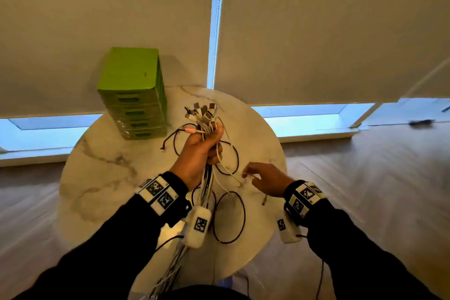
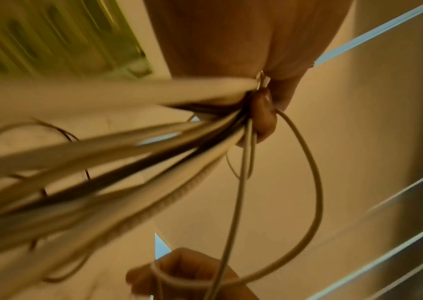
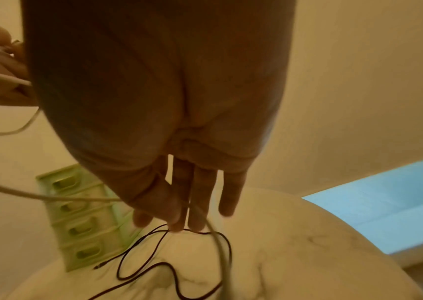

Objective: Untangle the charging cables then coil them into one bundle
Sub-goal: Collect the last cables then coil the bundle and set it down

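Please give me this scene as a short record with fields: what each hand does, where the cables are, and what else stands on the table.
left hand: grips the cable bundle upright, plugs pointing up
right hand: pinches a white cable that loops from the bundle
loose cables: dark cable lies in loops on the table
table: round, marble pattern
other: green drawer box at the table's far left edge
state: cables gathered, not yet coiled

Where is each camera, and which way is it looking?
Head: worn high, facing down at the round table; shows both sleeves, left hand gripping the cable bundle, right hand.
Left wrist: looks along the left hand at trailing cables; right hand below.
Right wrist: looks along the right hand, fingers on a white cable.
All three share the green drawer box.
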A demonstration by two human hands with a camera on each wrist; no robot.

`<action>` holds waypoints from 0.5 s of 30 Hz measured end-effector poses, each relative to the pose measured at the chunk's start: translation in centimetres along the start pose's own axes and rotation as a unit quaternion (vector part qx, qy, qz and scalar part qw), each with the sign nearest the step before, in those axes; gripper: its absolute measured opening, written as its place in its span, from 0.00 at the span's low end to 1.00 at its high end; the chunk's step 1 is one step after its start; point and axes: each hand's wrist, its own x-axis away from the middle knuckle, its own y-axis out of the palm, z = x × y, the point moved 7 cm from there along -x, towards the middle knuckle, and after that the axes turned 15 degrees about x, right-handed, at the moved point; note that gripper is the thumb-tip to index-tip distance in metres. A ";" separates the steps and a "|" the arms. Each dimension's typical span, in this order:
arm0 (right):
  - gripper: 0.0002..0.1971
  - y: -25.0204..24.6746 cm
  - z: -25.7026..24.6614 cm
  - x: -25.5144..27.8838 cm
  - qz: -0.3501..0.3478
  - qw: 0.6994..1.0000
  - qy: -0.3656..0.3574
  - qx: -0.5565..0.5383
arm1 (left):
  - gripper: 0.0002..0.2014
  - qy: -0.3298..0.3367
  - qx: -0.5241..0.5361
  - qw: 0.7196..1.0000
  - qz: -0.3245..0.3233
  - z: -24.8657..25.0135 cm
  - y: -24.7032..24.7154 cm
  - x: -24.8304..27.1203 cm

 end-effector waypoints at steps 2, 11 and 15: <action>0.26 -0.6 1.1 2.6 0.045 0.999 0.026 -0.009 | 0.10 -0.023 -0.020 0.999 -0.035 -2.2 2.6 -0.3; 0.12 -4.2 0.6 13.1 0.161 0.930 0.165 -0.286 | 0.06 -0.050 -0.102 0.985 -0.128 -10.0 10.6 -0.9; 0.15 -4.1 2.0 15.0 0.233 0.921 0.194 -0.245 | 0.08 -0.063 -0.120 0.978 -0.160 -11.5 13.1 -1.1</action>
